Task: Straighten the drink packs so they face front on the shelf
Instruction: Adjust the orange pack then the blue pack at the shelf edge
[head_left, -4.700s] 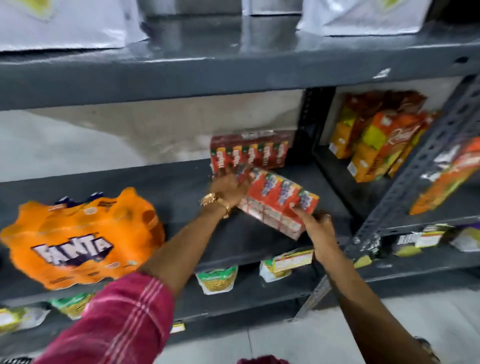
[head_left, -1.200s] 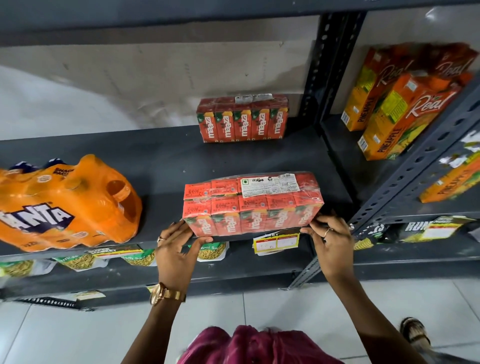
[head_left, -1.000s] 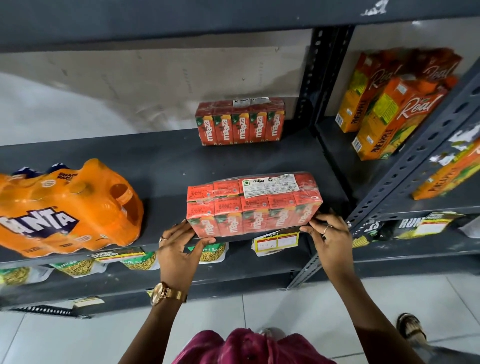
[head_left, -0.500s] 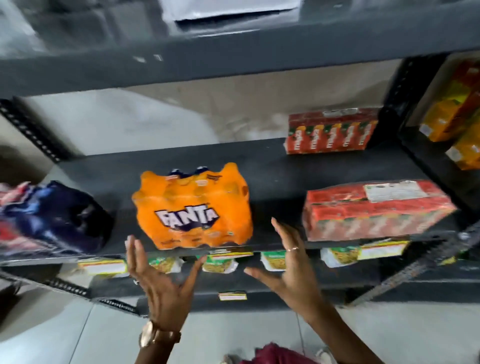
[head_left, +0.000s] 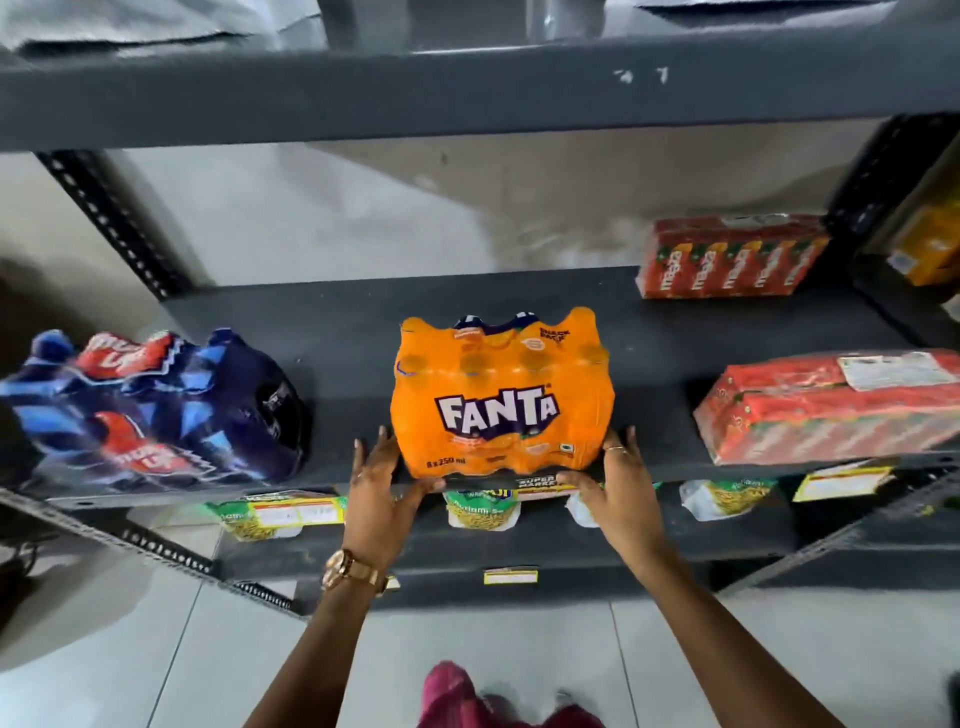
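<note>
Bracketing the Fanta pack (head_left: 501, 395) at the front edge of the shelf (head_left: 337, 322), the left hand (head_left: 382, 483) and right hand (head_left: 615, 486) lie spread, fingers straight along its sides and thumbs at its lower front, probably to square it so the logo faces out. To its left the blue pack (head_left: 150, 410) sits skewed; the red carton pack (head_left: 831, 410) lies front right, and a second carton pack (head_left: 727, 260) stands at the back

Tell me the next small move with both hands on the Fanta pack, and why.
Probably let go and shift left to the blue pack. The Fanta pack already sits with its logo level and facing front at the shelf edge, the left hand and right hand flat against its lower corners, while the blue pack lies slanted, its logos tilted.
</note>
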